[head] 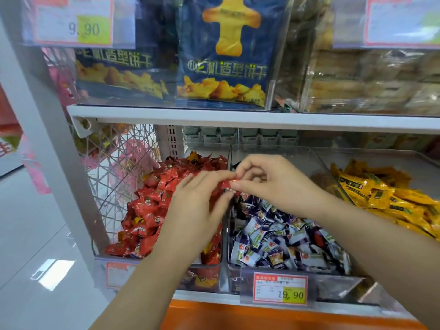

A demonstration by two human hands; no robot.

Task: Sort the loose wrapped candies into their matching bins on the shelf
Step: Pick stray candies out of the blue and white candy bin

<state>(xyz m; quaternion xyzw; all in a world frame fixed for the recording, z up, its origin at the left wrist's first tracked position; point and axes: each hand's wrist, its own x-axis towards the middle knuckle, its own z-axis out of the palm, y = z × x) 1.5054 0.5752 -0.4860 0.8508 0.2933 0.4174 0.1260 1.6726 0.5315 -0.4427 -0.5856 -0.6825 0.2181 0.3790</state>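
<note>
Left of divider [225,234]: red pile [147,210], mostly uniform, few yellowish wrappers mixed in.
Just left of divider: left hand [197,206], thumb and fingertips pinching red candy [229,184].
Candy directly above divider, over no bin yet.
Just right of divider: right hand [269,182], fingers curled, pinching same candy.
Right of divider: blue-white pile [281,241], reddish stray showing.
Farther right: yellow pile [385,198].
Judgement: mid-sort, this piece unplaced, strays left.

left hand [197,206]; right hand [269,184]; both pinch red candy [229,183]; above bin divider [226,248]

Shop: price tags [281,290], stocked candy bins [333,285].
</note>
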